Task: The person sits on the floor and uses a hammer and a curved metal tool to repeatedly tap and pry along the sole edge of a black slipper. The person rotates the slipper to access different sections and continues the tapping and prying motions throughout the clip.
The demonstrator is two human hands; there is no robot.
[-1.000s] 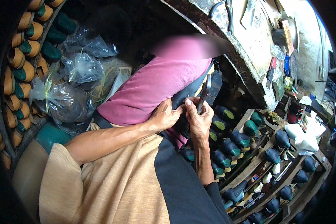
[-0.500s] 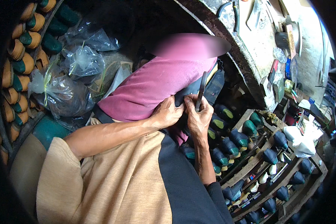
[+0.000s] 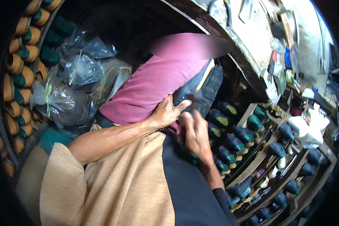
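Note:
My left hand (image 3: 165, 112) lies over the lower end of a pink cloth (image 3: 139, 92), its fingers curled and its thumb pointing right. What those fingers grip is hidden. Just beyond the thumb is a dark blue piece (image 3: 185, 88) with a pale edge and a few small bright dots, perhaps part of a shoe. Closed and smeared by motion, my right hand (image 3: 196, 132) holds a slim dark tool (image 3: 192, 101). The tool's blurred upper end is close to the left thumb; its exact kind cannot be made out.
Tan and green shoes (image 3: 26, 75) fill a rack on the left, beside knotted clear plastic bags (image 3: 66, 103). A wooden rack (image 3: 248, 113) with several dark blue-green shoe forms stands to the right. Pliers (image 3: 228, 13) and other tools lie on the far-right worktop (image 3: 248, 47).
My right hand has drawn toward me and slightly left, and the tool it holds has tipped from upright and blurred. The left thumb now stretches out, and the two hands have separated slightly.

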